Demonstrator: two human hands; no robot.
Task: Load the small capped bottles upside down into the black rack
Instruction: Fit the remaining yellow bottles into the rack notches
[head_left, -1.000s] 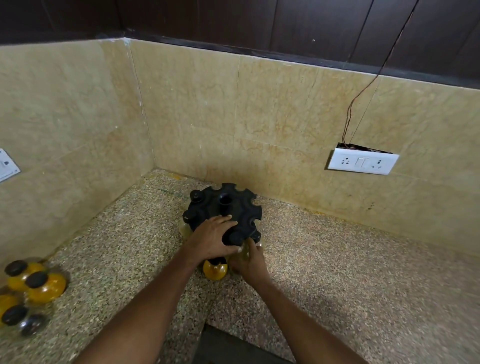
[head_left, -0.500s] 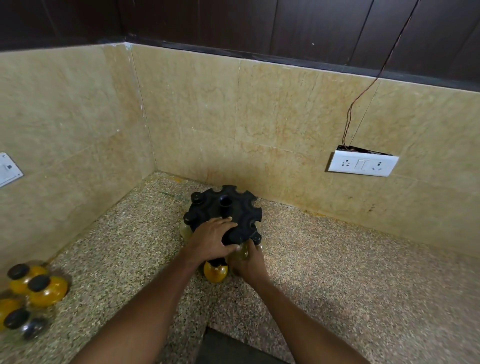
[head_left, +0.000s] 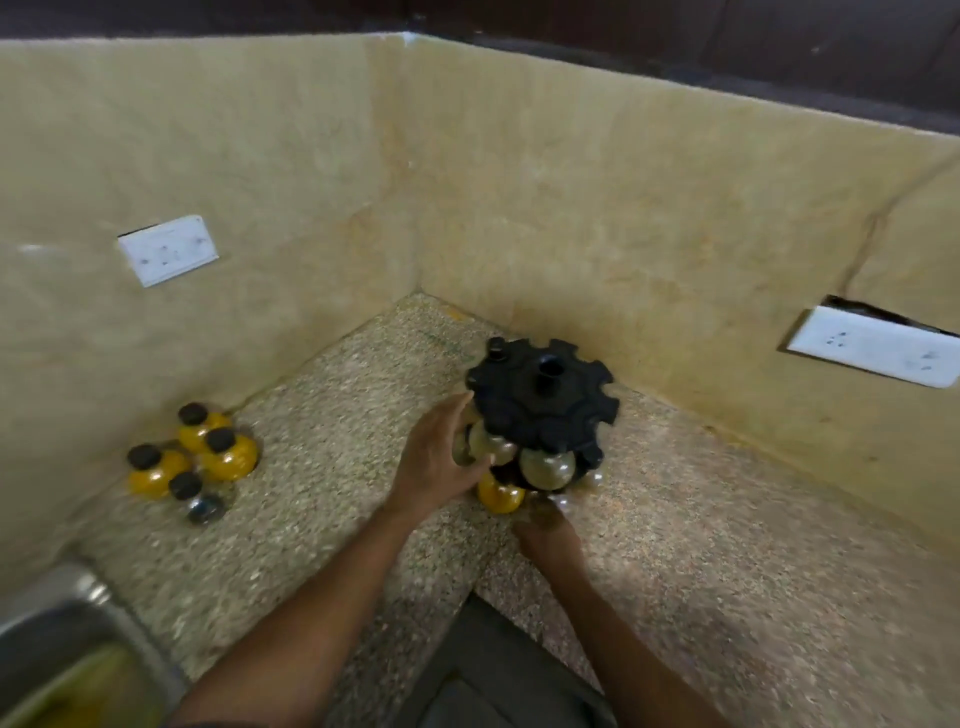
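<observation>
The black rack (head_left: 540, 400), a round notched disc on a stand, sits on the speckled counter near the wall corner. Small round bottles hang neck-up under its rim: two pale ones (head_left: 546, 467) and a yellow one (head_left: 498, 493) lower down. My left hand (head_left: 441, 457) is at the rack's left side, with fingers and thumb cupped around a pale hung bottle (head_left: 485, 444). Just in front of the rack's base is my right hand (head_left: 545, 525), blurred, its fingers curled. Several loose capped bottles (head_left: 192, 457), mostly yellow, stand in a cluster at the left wall.
A steel sink (head_left: 57, 644) fills the bottom left corner. White wall sockets sit on the left wall (head_left: 166, 249) and the right wall (head_left: 872, 345). A dark gap (head_left: 493, 675) cuts into the counter's front edge between my arms.
The camera has swung left, bringing the loose bottles and sink into view. My left hand slid off the rack's top to its left side. My right hand drew back from the rack.
</observation>
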